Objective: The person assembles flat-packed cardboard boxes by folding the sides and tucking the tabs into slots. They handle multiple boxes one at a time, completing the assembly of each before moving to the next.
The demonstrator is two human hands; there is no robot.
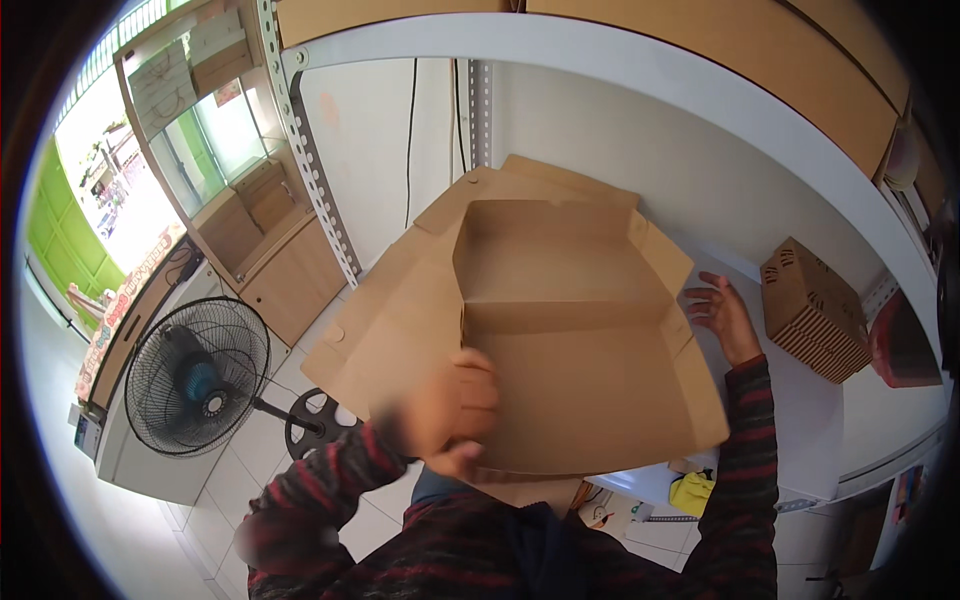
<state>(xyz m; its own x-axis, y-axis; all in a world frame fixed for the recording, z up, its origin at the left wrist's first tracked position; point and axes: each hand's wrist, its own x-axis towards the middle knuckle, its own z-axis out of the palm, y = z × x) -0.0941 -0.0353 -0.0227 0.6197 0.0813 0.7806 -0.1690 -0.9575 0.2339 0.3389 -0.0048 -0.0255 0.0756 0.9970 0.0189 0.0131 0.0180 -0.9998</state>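
A brown cardboard box (575, 385) lies unfolded before me, its lid half (550, 255) hinged at the back and its walls partly raised. Curled fingers of my left hand (465, 405) grip the left wall near the front corner; the wrist is blurred. My right hand (722, 318) is off the box, just beyond its right side, fingers spread and holding nothing. Flat cardboard blanks (390, 320) lie beneath the box and stick out at its left and back.
A stack of folded brown boxes (815, 310) sits on the white shelf at the right. Overhead runs a grey metal shelf beam (600, 50). A black standing fan (200, 375) is at the left, near a wooden cabinet (290, 270). Something yellow (690, 493) shows below the shelf.
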